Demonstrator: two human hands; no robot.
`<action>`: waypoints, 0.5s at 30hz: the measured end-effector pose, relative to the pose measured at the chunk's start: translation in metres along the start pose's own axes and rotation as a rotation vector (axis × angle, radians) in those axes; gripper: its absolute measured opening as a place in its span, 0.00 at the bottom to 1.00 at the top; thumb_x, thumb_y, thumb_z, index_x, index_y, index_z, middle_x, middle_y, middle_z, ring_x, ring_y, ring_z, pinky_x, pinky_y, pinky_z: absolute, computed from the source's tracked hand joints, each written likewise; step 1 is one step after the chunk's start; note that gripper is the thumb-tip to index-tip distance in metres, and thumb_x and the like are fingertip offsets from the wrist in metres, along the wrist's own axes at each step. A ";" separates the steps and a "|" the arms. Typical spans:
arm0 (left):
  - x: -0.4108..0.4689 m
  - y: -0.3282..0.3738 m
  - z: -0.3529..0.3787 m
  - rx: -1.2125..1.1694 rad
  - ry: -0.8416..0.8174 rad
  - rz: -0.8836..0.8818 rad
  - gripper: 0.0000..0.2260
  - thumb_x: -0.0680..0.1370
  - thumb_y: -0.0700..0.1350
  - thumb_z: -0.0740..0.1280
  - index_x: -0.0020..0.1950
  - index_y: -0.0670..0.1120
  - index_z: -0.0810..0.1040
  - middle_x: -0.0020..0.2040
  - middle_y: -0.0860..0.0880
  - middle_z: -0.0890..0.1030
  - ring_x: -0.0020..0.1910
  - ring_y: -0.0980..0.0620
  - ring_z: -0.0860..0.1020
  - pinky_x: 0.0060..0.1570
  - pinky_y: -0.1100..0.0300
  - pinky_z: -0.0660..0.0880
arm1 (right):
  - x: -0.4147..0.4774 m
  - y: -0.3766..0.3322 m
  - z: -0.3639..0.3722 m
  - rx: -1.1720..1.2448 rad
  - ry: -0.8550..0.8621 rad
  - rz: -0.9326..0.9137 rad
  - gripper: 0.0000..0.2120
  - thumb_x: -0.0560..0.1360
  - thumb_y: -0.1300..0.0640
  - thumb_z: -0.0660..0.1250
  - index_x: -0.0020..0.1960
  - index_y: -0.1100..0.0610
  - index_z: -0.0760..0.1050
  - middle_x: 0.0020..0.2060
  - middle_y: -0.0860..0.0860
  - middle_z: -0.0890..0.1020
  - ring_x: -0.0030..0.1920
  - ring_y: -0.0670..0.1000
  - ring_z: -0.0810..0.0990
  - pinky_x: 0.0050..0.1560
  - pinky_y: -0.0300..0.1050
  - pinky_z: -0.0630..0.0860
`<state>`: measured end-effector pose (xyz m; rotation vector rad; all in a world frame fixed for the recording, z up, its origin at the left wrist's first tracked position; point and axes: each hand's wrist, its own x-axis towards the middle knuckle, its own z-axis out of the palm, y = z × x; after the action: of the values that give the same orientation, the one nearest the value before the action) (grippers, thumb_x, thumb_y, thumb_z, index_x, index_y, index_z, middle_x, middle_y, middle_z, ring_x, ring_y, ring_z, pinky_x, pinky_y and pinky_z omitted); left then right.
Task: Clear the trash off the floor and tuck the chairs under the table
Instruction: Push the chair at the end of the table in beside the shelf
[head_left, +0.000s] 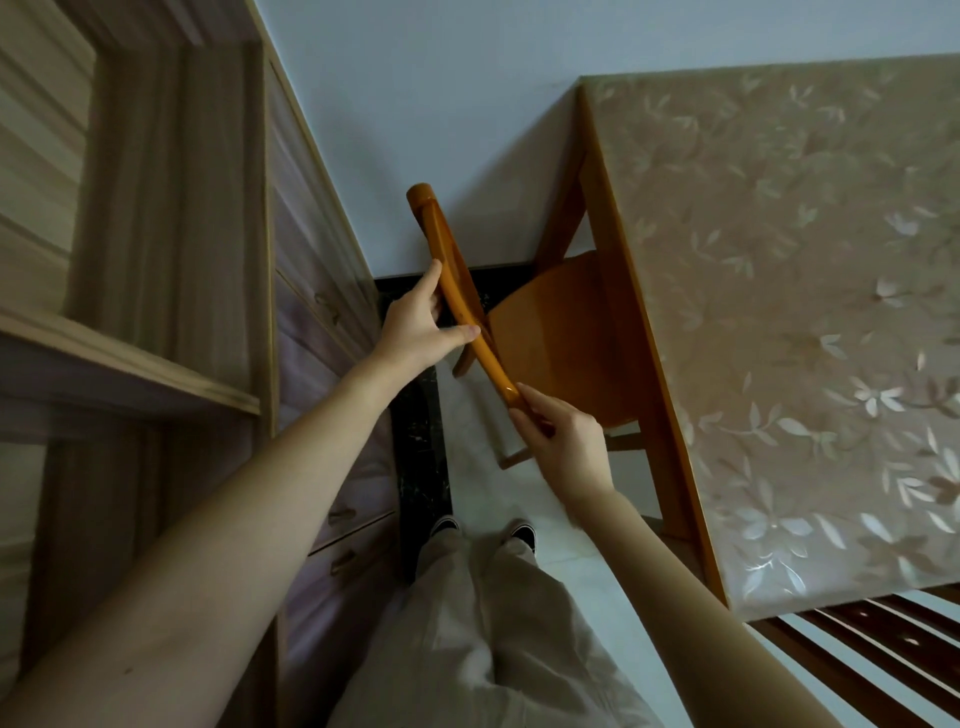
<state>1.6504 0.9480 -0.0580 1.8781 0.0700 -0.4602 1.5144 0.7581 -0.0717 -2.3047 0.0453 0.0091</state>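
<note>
An orange wooden chair (561, 332) stands below me with its seat partly under the table (810, 332), which is covered by a floral cloth. My left hand (421, 322) grips the middle of the chair's curved top rail (447, 249), thumb on the near side. My right hand (563, 441) holds the rail's near end. No trash shows on the pale floor (483, 457) around my feet.
A tall wooden shelf and drawer unit (311, 291) runs along the left, close to the chair. The wall (415, 104) is straight ahead. A dark slatted piece of furniture (883, 644) sits at the bottom right beyond the table's corner. The gap between cabinet and table is narrow.
</note>
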 end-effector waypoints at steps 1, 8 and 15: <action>0.002 0.000 -0.003 0.011 -0.007 0.003 0.46 0.70 0.42 0.76 0.78 0.48 0.49 0.77 0.46 0.59 0.75 0.49 0.59 0.73 0.48 0.60 | 0.002 -0.001 0.001 0.019 -0.013 0.041 0.19 0.77 0.51 0.69 0.66 0.55 0.77 0.53 0.48 0.84 0.48 0.45 0.82 0.48 0.40 0.81; -0.011 0.003 0.003 -0.081 -0.010 -0.018 0.45 0.73 0.44 0.74 0.78 0.54 0.45 0.78 0.49 0.54 0.76 0.49 0.56 0.73 0.46 0.59 | -0.015 0.009 -0.013 0.351 -0.146 0.329 0.20 0.71 0.57 0.75 0.61 0.45 0.78 0.48 0.46 0.83 0.44 0.49 0.82 0.44 0.44 0.82; -0.031 -0.014 0.042 -0.335 0.091 -0.046 0.49 0.69 0.38 0.77 0.78 0.58 0.48 0.77 0.50 0.59 0.74 0.50 0.62 0.65 0.45 0.71 | -0.029 0.014 -0.007 0.459 -0.079 0.396 0.20 0.74 0.61 0.72 0.60 0.41 0.77 0.40 0.47 0.83 0.36 0.53 0.79 0.41 0.48 0.80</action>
<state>1.6058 0.9198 -0.0718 1.5696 0.2373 -0.3691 1.4846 0.7445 -0.0766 -1.8034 0.4192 0.2648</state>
